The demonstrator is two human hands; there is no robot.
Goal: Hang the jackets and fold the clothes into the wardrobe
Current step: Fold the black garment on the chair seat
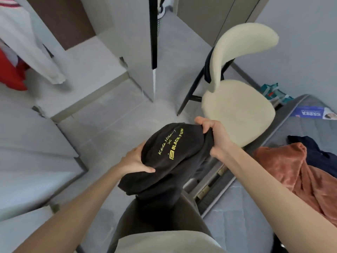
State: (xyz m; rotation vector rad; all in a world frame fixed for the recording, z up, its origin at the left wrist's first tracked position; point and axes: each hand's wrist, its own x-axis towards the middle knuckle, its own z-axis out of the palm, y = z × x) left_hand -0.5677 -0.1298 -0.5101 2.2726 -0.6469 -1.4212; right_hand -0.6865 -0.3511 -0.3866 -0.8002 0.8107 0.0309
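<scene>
A black garment [169,161] with yellow lettering is bunched in front of me above the floor. My left hand [135,160] grips its left edge, thumb on top. My right hand [213,136] grips the upper right end, fingers curled round the cloth. The rest of the garment hangs down over my lap. A rust-coloured garment [295,170] and a dark navy one [317,150] lie on the grey mattress [246,221] at the right. White [27,42] and red [11,73] clothes hang in the open wardrobe at the upper left.
A cream chair [237,110] with black legs stands just beyond my right hand. An open wardrobe door [154,42] juts out edge-on at the top centre. Grey wardrobe panels [27,143] stand at the left. A blue-and-white leaflet [313,114] lies on the mattress.
</scene>
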